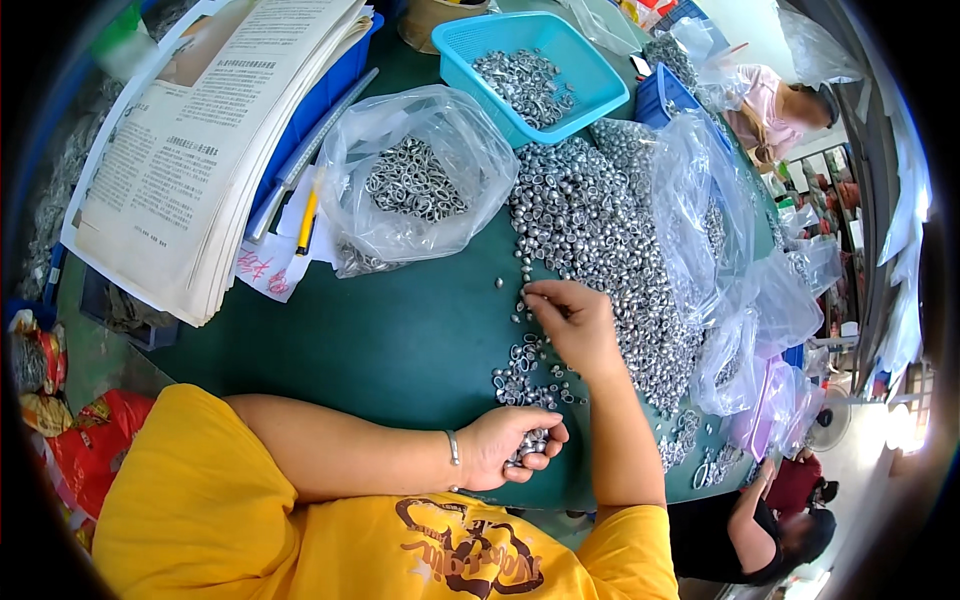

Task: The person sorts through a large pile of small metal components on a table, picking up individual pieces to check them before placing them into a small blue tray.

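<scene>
Your left grip (497, 446), low and just right of centre in the frame, is curled into a cup around small silvery metal pieces (531, 446), while your right grip (580, 322) sits above it near mid-frame, thumb and forefinger drawn close together at the left edge of the heap (590, 225) — whether a piece is between them, you cannot tell. The heap spreads over the green desk (350, 345) from upper centre toward lower right — a turquoise basket (596, 78) stands at its top.

On the green table (330, 340), heaped metal pieces (600, 240) are spread at two o'clock, a turquoise basket (595, 75) is set at twelve, a clear bag (485, 165) at eleven.
</scene>
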